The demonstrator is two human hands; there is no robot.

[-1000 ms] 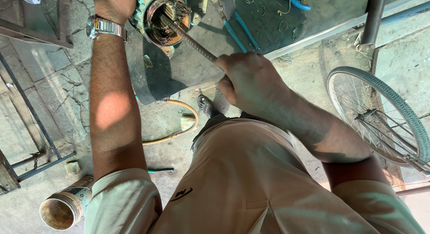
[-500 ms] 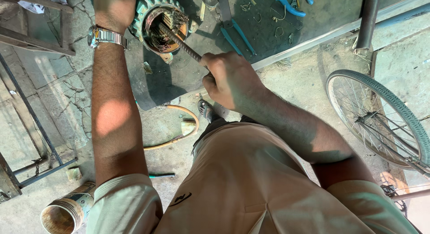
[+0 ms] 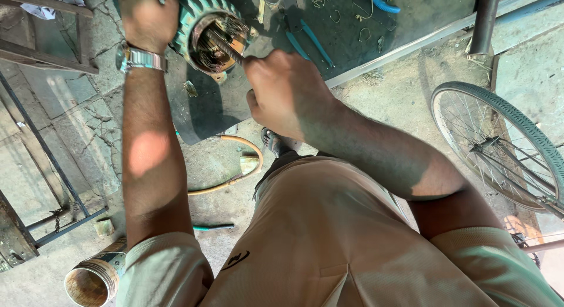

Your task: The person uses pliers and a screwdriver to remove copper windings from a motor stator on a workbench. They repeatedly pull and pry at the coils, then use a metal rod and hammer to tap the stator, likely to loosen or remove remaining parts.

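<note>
Moving closer, the right hand (image 3: 288,92) is now pushing its thin metal rod (image 3: 226,47) into the green motor housing (image 3: 208,31) near the dark surface's (image 3: 411,13) front edge, grip pressed shut around the rod. Left hand (image 3: 147,19) is clasping the housing's side, steadying it.
</note>
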